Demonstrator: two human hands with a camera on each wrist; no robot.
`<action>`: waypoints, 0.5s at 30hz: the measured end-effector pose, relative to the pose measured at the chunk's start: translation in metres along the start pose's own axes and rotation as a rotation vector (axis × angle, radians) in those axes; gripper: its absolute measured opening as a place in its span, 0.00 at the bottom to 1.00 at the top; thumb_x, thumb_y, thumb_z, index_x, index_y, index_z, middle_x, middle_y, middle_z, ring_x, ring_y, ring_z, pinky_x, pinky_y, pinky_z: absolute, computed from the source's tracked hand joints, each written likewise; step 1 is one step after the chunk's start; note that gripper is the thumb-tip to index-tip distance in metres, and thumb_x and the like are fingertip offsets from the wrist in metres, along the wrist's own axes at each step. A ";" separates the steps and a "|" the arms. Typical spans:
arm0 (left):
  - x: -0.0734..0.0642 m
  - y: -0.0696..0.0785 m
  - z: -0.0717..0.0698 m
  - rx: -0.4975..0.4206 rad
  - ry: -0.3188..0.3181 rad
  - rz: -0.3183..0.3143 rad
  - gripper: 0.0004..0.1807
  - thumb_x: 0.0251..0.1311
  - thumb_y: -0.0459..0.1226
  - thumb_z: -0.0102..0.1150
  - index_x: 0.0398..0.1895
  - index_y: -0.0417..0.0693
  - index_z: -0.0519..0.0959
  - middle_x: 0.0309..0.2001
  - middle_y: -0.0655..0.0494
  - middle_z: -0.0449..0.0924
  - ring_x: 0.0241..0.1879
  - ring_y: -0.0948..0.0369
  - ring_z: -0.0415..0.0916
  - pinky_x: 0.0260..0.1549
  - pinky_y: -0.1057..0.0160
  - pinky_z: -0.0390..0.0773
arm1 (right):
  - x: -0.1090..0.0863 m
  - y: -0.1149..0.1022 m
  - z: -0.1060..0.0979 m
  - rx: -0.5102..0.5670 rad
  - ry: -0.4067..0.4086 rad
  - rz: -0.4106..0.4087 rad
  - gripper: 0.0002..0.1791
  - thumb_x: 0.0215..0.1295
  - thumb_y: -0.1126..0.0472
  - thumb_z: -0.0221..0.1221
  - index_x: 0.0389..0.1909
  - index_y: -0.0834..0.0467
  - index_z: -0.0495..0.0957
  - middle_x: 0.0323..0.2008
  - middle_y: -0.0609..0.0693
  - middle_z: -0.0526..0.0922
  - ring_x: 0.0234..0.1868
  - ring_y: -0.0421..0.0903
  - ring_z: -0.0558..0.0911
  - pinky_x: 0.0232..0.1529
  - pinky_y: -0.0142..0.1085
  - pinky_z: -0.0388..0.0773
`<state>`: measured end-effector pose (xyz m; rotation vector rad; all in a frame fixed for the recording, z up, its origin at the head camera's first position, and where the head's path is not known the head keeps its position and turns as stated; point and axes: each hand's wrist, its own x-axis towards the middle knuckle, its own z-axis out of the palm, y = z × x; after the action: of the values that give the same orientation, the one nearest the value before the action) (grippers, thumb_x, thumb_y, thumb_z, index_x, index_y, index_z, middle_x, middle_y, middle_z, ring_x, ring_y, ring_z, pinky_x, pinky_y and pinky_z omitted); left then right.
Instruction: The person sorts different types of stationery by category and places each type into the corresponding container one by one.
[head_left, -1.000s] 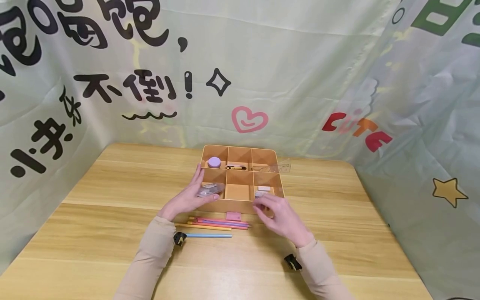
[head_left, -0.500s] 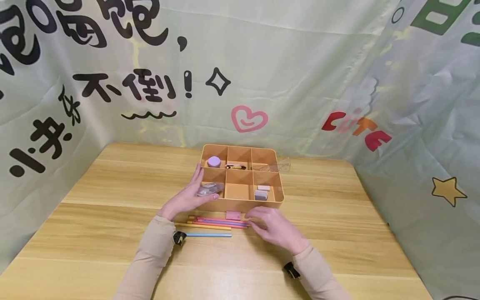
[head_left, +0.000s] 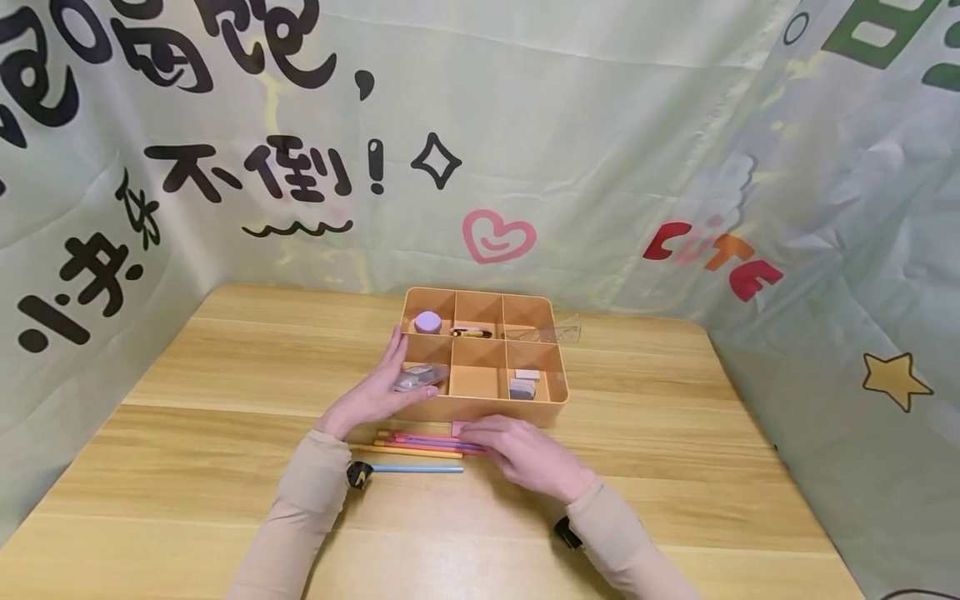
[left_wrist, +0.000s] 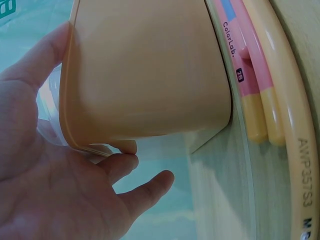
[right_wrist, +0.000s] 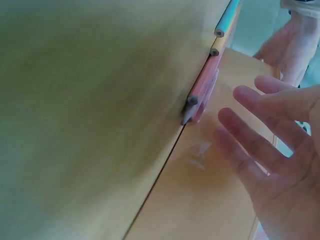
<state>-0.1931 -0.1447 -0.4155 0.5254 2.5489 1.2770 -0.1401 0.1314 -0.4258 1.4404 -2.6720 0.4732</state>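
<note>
A tan divided organizer box point(head_left: 480, 408) sits on the table. My left hand point(head_left: 371, 396) rests against its front left corner, fingers straight along the left side and thumb at the front rim. Spread, relaxed fingers of my right hand point(head_left: 528, 454) hover by the pencils' right ends and partly cover a small pink block point(head_left: 457, 427). In the right wrist view the right hand point(right_wrist: 280, 140) shows nothing between its fingers. Several pink, purple and yellow pencils point(head_left: 420, 443) lie in front of the box, with a blue pencil point(head_left: 417, 469) nearer me.
Compartments hold a purple round-lidded item point(head_left: 427, 322), a dark and yellow small item point(head_left: 472, 332), a clear packet point(head_left: 418, 377) and white and grey blocks point(head_left: 522, 388). A clear ruler-like piece point(head_left: 566, 330) sticks out past the right wall. Printed cloth point(head_left: 600, 167) stands behind the table.
From the box's front right compartment, my right hand has come toward me and then left, over the pencil ends and pink block. My left hand has stayed at the box.
</note>
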 end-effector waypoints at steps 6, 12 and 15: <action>0.000 -0.001 0.000 0.017 0.002 -0.008 0.61 0.65 0.56 0.61 0.80 0.41 0.28 0.79 0.52 0.11 0.80 0.38 0.31 0.77 0.39 0.43 | 0.013 -0.006 -0.001 -0.095 -0.129 -0.037 0.30 0.60 0.75 0.60 0.64 0.55 0.77 0.64 0.49 0.81 0.67 0.49 0.77 0.71 0.43 0.72; 0.000 -0.001 0.000 0.020 0.004 -0.011 0.61 0.65 0.57 0.61 0.80 0.43 0.28 0.79 0.54 0.10 0.80 0.38 0.32 0.76 0.38 0.44 | 0.021 -0.009 0.004 -0.212 -0.146 -0.102 0.30 0.60 0.73 0.64 0.64 0.53 0.77 0.62 0.47 0.82 0.66 0.49 0.77 0.70 0.43 0.73; 0.000 0.000 0.000 0.021 0.004 -0.007 0.61 0.65 0.57 0.61 0.80 0.43 0.27 0.79 0.54 0.10 0.80 0.38 0.33 0.76 0.38 0.45 | 0.021 -0.008 0.007 -0.264 -0.148 -0.097 0.25 0.65 0.68 0.63 0.63 0.51 0.78 0.62 0.47 0.82 0.62 0.48 0.78 0.66 0.42 0.76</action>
<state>-0.1934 -0.1446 -0.4159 0.5186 2.5681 1.2521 -0.1446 0.1079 -0.4257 1.5676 -2.6323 0.0051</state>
